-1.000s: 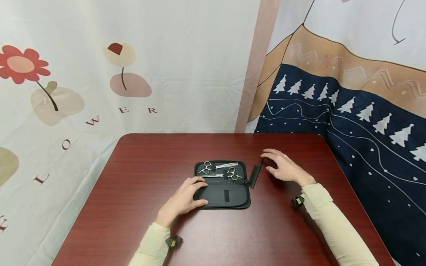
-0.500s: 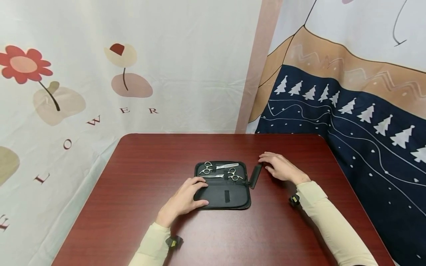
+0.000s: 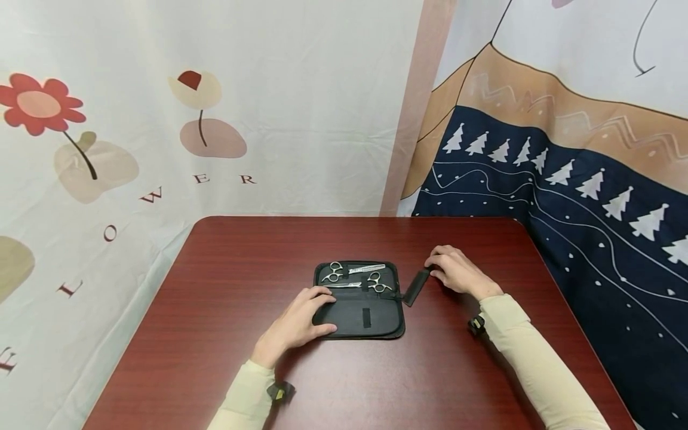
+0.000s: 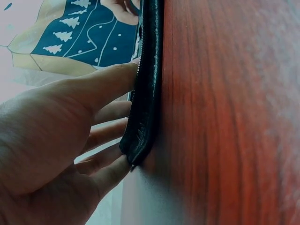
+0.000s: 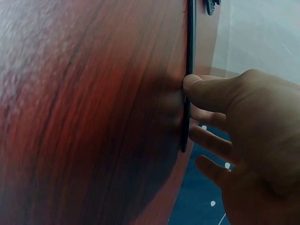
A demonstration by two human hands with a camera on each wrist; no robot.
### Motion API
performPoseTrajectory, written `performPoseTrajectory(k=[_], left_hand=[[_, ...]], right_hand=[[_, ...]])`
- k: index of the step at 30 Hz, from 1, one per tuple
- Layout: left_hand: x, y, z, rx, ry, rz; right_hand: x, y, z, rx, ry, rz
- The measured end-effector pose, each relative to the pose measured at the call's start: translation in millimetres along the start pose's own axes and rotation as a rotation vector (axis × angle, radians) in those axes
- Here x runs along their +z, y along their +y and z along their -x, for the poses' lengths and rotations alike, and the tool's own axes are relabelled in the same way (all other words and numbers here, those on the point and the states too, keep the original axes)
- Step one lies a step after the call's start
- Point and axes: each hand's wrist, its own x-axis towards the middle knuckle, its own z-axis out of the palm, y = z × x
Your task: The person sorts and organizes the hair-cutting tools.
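Observation:
A black zip case lies unfolded on the table, with two pairs of silver scissors in it. The upper scissors have their finger rings to the left, the lower scissors to the right. My left hand rests at the case's left side, thumb and fingers spread and touching it. In the left wrist view its fingers meet the zipped edge. My right hand pinches the far end of a narrow black flap at the case's right edge. The thumb lies along the flap's thin side in the right wrist view.
The case sits on a reddish-brown wooden table with rounded far corners. Behind it hangs a pale curtain with flower prints, and to the right a navy cloth with white trees. Small black devices are on both wrists.
My right hand first came left and nearer to the flap, then moved slightly right. The flap's far end has swung right with it. My left hand, the case and the scissors stay put.

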Motion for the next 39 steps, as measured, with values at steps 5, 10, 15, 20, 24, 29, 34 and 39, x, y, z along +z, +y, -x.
performPoseTrajectory(k=[5, 10, 15, 20, 24, 29, 34, 39], left_hand=[[13.6, -17.3, 1.2, -0.005, 0.01, -0.006], [31.9, -40.8, 3.9, 0.018, 0.032, -0.07], [18.6, -23.3, 1.6, 0.001, 0.019, -0.049], [-2.4, 3.2, -0.7, -0.03, -0.01, -0.007], [1.2, -2.0, 1.8, 0.025, 0.027, -0.027], [1.5, -0.1, 0.6, 0.029, 0.023, -0.041], [6.8, -8.1, 1.5, 0.034, 0.032, -0.022], [19.6, -23.7, 3.5, 0.052, 0.044, -0.04]], right_hand=[[-3, 4, 2, -0.012, -0.002, 0.013], [-9, 4, 4, -0.025, -0.028, 0.047], [-15, 3, 7, 0.002, -0.081, 0.055], [-22, 1, 10, 0.018, -0.136, 0.077], [-25, 2, 14, 0.02, -0.162, 0.096], [-25, 4, 19, 0.038, -0.172, 0.108], [-24, 5, 24, 0.06, -0.192, 0.103], [-23, 6, 30, 0.094, -0.202, 0.066]])
